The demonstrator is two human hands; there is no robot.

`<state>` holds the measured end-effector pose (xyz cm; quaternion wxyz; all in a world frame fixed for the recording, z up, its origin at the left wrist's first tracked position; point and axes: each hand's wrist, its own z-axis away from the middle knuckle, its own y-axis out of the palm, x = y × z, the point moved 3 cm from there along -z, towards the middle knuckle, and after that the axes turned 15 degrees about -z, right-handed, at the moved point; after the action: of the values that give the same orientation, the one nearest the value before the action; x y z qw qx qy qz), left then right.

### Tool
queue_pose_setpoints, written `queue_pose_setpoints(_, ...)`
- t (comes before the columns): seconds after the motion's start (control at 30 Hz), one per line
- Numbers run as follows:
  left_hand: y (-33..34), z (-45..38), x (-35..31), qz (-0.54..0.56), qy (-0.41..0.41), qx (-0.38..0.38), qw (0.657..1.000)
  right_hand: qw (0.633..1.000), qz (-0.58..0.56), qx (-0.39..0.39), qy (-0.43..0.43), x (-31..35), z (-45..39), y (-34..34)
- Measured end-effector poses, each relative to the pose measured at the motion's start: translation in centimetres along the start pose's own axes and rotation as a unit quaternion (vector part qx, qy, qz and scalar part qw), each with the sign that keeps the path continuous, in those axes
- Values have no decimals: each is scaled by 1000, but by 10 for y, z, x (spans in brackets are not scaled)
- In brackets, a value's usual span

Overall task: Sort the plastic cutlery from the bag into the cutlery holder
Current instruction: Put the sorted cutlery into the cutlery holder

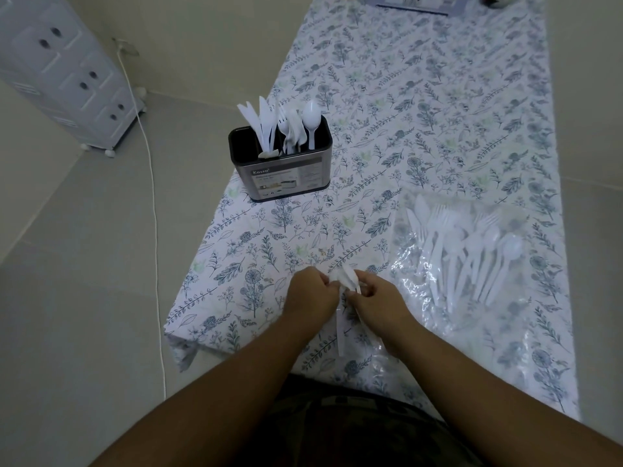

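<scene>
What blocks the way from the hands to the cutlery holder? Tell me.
Nothing visible. Both hands hold white plastic cutlery near the table's front edge; only bare floral tablecloth lies between them and the cutlery holder. The bag lies off to the right.

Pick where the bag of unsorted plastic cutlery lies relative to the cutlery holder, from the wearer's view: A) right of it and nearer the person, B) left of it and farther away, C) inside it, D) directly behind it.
A: the clear bag lies flat on the tablecloth to the right of the cutlery holder and closer to the person, near the right hand.
</scene>
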<state>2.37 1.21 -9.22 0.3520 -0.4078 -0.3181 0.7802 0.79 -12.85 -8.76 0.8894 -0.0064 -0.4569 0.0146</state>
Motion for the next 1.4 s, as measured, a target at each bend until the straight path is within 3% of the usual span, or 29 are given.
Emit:
queue_pose_setpoints(0.13, -1, -2, 1, 84, -38, 31, 995, 998, 60, 20, -17, -2, -3, 8)
queue_pose_setpoints(0.23, 7, 2, 1, 227, -79, 88, 967, 996, 82, 31, -12, -3, -7, 13)
queue_pose_setpoints(0.33, 14, 5, 4, 285, -90, 99, 949, 995, 97, 22, -5, 0, -9, 11)
queue_pose_setpoints(0.53, 5, 12, -3, 363, -63, 83, 926, 1000, -6, 3, 6, 3, -9, -1)
queue_pose_setpoints(0.83, -27, 2, -11, 366, 42, 70, 927, 988, -151, -1, -24, 23, -12, -6)
queue_pose_setpoints(1.03, -95, -16, -45, 322, 153, -43, 933, 975, -179, 7, -132, 97, -21, 2)
queue_pose_setpoints(1.27, -216, -53, -109, 320, 257, -180, 894, 934, -196, 29, -298, 240, -47, 22)
queue_pose_setpoints(1.4, -250, -79, -125, 301, 271, -217, 888, 922, -194, 37, -334, 285, -70, 34)
